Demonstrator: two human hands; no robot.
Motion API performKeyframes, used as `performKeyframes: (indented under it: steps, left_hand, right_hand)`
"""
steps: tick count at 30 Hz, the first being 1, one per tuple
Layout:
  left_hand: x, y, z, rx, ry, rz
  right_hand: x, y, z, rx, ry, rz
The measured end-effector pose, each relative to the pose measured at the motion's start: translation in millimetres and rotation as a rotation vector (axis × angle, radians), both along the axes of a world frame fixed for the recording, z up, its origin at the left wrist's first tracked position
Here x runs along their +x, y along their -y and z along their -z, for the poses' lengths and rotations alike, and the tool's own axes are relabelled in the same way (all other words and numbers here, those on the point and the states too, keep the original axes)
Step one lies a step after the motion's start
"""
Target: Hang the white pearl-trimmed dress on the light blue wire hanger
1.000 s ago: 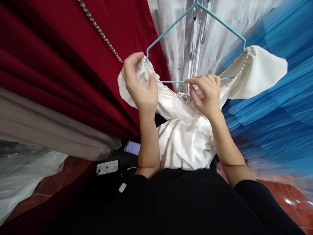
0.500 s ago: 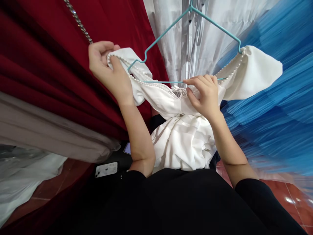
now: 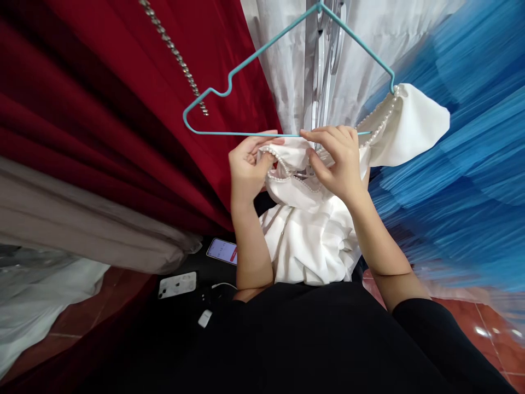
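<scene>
Hanger inside one white sleeve

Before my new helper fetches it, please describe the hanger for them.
Find the big red drape; the hanger spans from there rightward, its bottom bar at the right hand's fingers. It's a thin turquoise frame, bare at its left end, unlike the silvery chain.

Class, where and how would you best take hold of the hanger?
Probably pinch the hanger by its bare left end, coming from that side: this thin loop juts clear of the dress, while a sleeve covers the other end.
</scene>
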State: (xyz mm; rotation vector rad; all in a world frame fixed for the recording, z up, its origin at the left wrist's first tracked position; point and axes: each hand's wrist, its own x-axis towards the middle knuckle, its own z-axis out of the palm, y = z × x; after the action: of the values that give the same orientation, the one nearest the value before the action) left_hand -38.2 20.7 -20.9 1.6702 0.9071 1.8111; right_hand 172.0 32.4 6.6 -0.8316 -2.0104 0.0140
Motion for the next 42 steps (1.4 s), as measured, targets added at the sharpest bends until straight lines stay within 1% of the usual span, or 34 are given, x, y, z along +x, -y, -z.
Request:
performKeyframes:
  steps: [1,4,6,8,9,10,12,14,15,18,20,23,26,29,33,34,36,38,39,40,41,42]
  left_hand:
    - [9,-3,0.1,0.039,0.051,0.033]
    - [29,-12,5.5,0.129,0.192,0.075]
    - [36,-16,8.8,0.148,0.233,0.089]
    - [39,-15,8.8,0.165,0.253,0.084]
    - [39,-13,7.6,0.175,0.262,0.070]
    - [40,-11,5.8,0.184,0.272,0.051]
    - [42,-7,1.7,0.199,0.286,0.017]
    - [44,-2,-1.8,0.202,0.292,-0.008]
    - [45,0,-3.1,0.202,0.299,-0.021]
    - [47,4,-4.9,0.190,0.301,-0.071]
    - [47,6,-5.0,0.166,0.264,-0.115]
    - [46,8,-4.9,0.105,0.168,-0.193]
    - [45,9,-4.6,0.077,0.102,-0.239]
    - [44,9,-4.5,0.073,0.086,-0.247]
    - [39,9,-5.7,0.061,0.098,-0.219]
    - [37,9,-6.2,0.061,0.107,-0.208]
    - [34,9,-7.1,0.062,0.121,-0.196]
    - [31,7,-7.2,0.064,0.121,-0.196]
    - [30,6,-6.8,0.068,0.118,-0.198]
    - [29,5,-6.2,0.076,0.118,-0.197]
    - [29,3,-5.3,0.086,0.121,-0.192]
    - [29,2,-4.3,0.096,0.127,-0.184]
  right_hand:
    - [1,1,-1.0,-0.004,-0.003,-0.004]
    - [2,3,-2.1,-0.005,-0.008,-0.018]
    - [4,3,-0.2,0.016,-0.025,-0.040]
    - [9,0,2.9,0.075,-0.106,-0.025]
    - [13,-2,4.1,0.124,-0.172,0.017]
    - [17,-4,4.6,0.182,-0.250,0.087]
    - [30,-10,3.1,0.291,-0.381,0.273]
    - [45,-20,-1.3,0.335,-0.411,0.414]
    - [53,-26,-4.0,0.333,-0.391,0.444]
    - [71,-44,-11.0,0.309,-0.293,0.410]
    - [78,-55,-14.1,0.295,-0.265,0.377]
    - [83,-67,-18.4,0.315,-0.298,0.354]
    - [88,-71,-25.6,0.342,-0.339,0.339]
    - [95,-68,-35.7,0.271,-0.340,0.349]
    - [110,-67,-47.6,0.106,-0.357,0.366]
    - [116,-69,-49.4,0.075,-0.369,0.399]
    - [130,-75,-50.7,0.016,-0.370,0.536]
    - [146,-77,-48.4,-0.106,-0.316,0.690]
    - [153,-75,-45.9,-0.176,-0.265,0.721]
    - [159,-70,-42.8,-0.233,-0.206,0.720]
    - [164,-61,-39.3,-0.280,-0.130,0.673]
    - [166,-50,-35.9,-0.289,-0.052,0.600]
